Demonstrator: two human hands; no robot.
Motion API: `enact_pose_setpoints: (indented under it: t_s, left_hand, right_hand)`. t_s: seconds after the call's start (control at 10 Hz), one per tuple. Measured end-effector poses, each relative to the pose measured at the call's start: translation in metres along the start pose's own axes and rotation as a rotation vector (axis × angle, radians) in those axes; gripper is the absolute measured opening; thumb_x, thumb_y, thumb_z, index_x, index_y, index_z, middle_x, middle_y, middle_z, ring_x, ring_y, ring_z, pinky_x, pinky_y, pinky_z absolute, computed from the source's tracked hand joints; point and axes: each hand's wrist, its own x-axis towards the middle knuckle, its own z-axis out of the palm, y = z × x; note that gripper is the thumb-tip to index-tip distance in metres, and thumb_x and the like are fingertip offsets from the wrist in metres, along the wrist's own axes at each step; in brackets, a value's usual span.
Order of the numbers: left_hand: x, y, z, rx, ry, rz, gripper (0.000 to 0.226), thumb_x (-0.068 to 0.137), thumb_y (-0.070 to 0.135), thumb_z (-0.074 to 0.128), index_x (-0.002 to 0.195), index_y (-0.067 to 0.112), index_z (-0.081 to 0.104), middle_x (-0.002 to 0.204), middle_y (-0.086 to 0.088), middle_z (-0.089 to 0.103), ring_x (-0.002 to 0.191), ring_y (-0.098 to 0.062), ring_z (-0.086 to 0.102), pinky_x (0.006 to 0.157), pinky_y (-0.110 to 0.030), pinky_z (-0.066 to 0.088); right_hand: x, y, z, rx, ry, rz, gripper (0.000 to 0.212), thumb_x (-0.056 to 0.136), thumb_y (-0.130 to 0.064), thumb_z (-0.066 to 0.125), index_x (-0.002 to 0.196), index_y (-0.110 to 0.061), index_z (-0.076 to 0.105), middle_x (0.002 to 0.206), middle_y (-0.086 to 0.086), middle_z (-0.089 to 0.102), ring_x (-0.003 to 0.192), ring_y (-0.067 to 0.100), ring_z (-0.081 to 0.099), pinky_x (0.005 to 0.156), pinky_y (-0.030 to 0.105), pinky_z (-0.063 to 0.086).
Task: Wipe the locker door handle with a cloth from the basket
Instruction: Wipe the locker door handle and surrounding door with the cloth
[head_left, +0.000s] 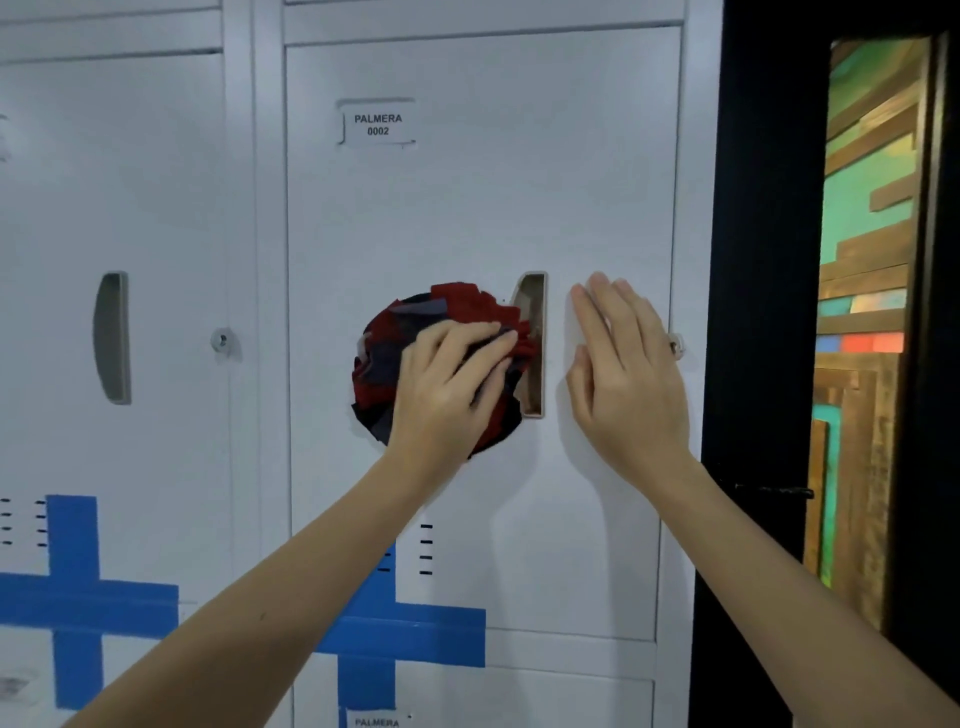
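A white locker door (467, 218) labelled PALMERA 0002 faces me. Its recessed grey handle (535, 306) is a vertical slot right of the door's middle. My left hand (447, 384) presses a bunched red and dark blue cloth (379, 364) against the door, and the cloth's right edge reaches into the handle's recess. My right hand (628, 364) lies flat on the door just right of the handle, fingers pointing up and holding nothing. The lower left part of the handle is hidden by the cloth. No basket is in view.
A second locker door with its own recessed handle (111, 338) and keyhole (222, 340) stands to the left. Blue tape crosses (72, 597) mark the lower doors. A black frame (758, 312) and a coloured wooden panel (867, 260) border the right side.
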Motion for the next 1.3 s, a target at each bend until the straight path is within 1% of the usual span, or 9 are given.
enact_pose_setpoints:
  t_s: [0.1,0.2,0.3,0.4,0.5,0.7,0.9,1.1,1.3]
  left_hand:
    - [-0.013,-0.009,-0.011,-0.001,-0.088,0.194,0.016,0.090,0.012,0.062,0.099,0.005,0.072,0.098,-0.006,0.070,0.096,-0.020,0.054,0.079,-0.031,0.045]
    - [0.000,-0.019,-0.013,0.038,-0.081,0.223,0.016,0.090,0.015,0.062,0.098,0.006,0.073,0.095,-0.006,0.070,0.092,-0.020,0.056,0.075,-0.032,0.046]
    - [0.018,-0.011,0.000,0.021,0.007,0.017,0.017,0.088,0.013,0.062,0.099,0.004,0.072,0.097,-0.008,0.068,0.096,-0.021,0.053,0.077,-0.033,0.042]
    - [0.006,-0.007,0.001,-0.010,-0.003,0.056,0.017,0.088,0.010,0.062,0.100,0.003,0.072,0.098,-0.008,0.069,0.097,-0.021,0.052,0.079,-0.033,0.042]
    - [-0.011,-0.015,-0.013,-0.012,-0.090,0.234,0.016,0.090,0.012,0.062,0.099,0.005,0.073,0.097,-0.007,0.070,0.094,-0.020,0.056,0.078,-0.034,0.046]
    - [0.011,-0.002,0.002,0.003,0.027,-0.044,0.017,0.087,0.013,0.062,0.098,0.005,0.072,0.097,-0.006,0.068,0.097,-0.019,0.053,0.081,-0.031,0.039]
    - [-0.003,-0.023,-0.017,0.047,-0.125,0.280,0.019,0.090,0.015,0.060,0.099,0.005,0.072,0.098,-0.006,0.070,0.094,-0.018,0.055,0.078,-0.031,0.043]
    - [0.035,-0.013,0.003,0.028,-0.017,0.058,0.018,0.089,0.012,0.059,0.099,0.003,0.071,0.098,-0.008,0.069,0.097,-0.019,0.052,0.080,-0.029,0.038]
    - [0.015,-0.029,-0.013,0.041,-0.063,0.133,0.020,0.090,0.017,0.060,0.100,0.005,0.072,0.099,-0.005,0.070,0.096,-0.020,0.054,0.078,-0.033,0.044]
  right_hand:
    - [-0.001,-0.001,0.000,-0.015,-0.005,0.001,0.041,0.092,-0.003,0.042,0.131,0.004,0.049,0.135,0.020,0.049,0.129,0.032,0.040,0.106,0.047,0.037]
    - [0.000,-0.001,0.001,-0.029,0.000,0.002,0.041,0.092,-0.004,0.039,0.131,0.004,0.049,0.135,0.020,0.049,0.128,0.032,0.040,0.105,0.047,0.038]
    - [0.000,-0.001,0.001,-0.030,-0.002,0.000,0.042,0.091,-0.004,0.039,0.131,0.004,0.049,0.135,0.020,0.049,0.128,0.032,0.039,0.105,0.047,0.037]
    - [0.001,0.000,0.000,-0.033,-0.004,0.000,0.042,0.091,-0.004,0.040,0.131,0.004,0.049,0.135,0.020,0.049,0.128,0.031,0.039,0.106,0.046,0.037]
    - [0.000,-0.001,0.001,-0.039,-0.006,-0.005,0.042,0.091,-0.004,0.040,0.131,0.004,0.049,0.135,0.020,0.049,0.128,0.031,0.039,0.105,0.047,0.037]
    - [0.001,-0.001,0.000,-0.043,0.003,-0.004,0.042,0.090,-0.004,0.041,0.131,0.004,0.049,0.134,0.020,0.050,0.127,0.032,0.040,0.105,0.047,0.038]
    - [0.000,0.000,0.001,-0.034,-0.004,-0.005,0.042,0.090,-0.003,0.040,0.131,0.005,0.049,0.134,0.020,0.050,0.127,0.032,0.040,0.104,0.047,0.039]
    - [0.000,0.000,0.000,-0.018,-0.014,-0.005,0.043,0.090,-0.003,0.041,0.131,0.005,0.049,0.134,0.021,0.050,0.127,0.032,0.041,0.104,0.048,0.039]
    - [-0.001,0.000,0.001,-0.022,-0.006,0.002,0.043,0.090,-0.004,0.041,0.131,0.004,0.049,0.134,0.020,0.050,0.127,0.033,0.042,0.104,0.047,0.039]
